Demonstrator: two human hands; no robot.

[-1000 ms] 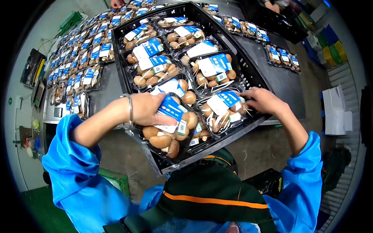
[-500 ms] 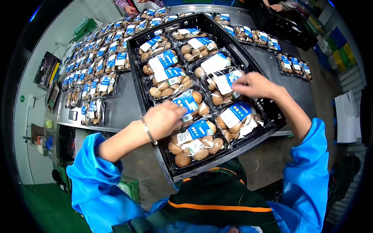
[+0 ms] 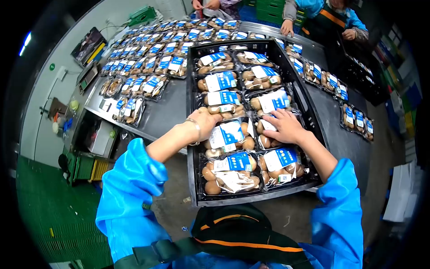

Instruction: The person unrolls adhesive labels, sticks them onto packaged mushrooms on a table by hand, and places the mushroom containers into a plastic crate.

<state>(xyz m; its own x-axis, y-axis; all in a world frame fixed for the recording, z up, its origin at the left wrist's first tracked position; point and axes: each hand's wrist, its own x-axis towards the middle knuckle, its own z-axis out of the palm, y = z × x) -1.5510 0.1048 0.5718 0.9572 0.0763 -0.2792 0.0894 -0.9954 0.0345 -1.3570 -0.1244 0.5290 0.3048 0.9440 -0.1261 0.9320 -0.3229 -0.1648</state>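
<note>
A black plastic crate (image 3: 193,179) holds two columns of film-wrapped mushroom packs with blue and white labels. My left hand (image 3: 204,124), a bracelet at its wrist, reaches in over the crate's left side. Its fingers curl down at the upper left edge of a mushroom pack (image 3: 230,136) in the left column; their tips are partly hidden. Across from it, my right hand (image 3: 287,128) rests with fingers spread on a pack in the right column, covering much of it. Closest to me lie two more packs, one left (image 3: 233,172) and one right (image 3: 281,166).
Rows of similar packs (image 3: 168,49) cover the far left of the metal table (image 3: 168,101). More packs (image 3: 329,80) line its right side. At the far right, a co-worker (image 3: 331,18) stands by another black crate (image 3: 358,67). Another person's hands (image 3: 207,4) show at the back.
The view has shifted, and the crate now appears straighter. My right hand has gone from pinching near a pack's label to lying spread on a pack. My left hand has moved to the pack's far-left edge.
</note>
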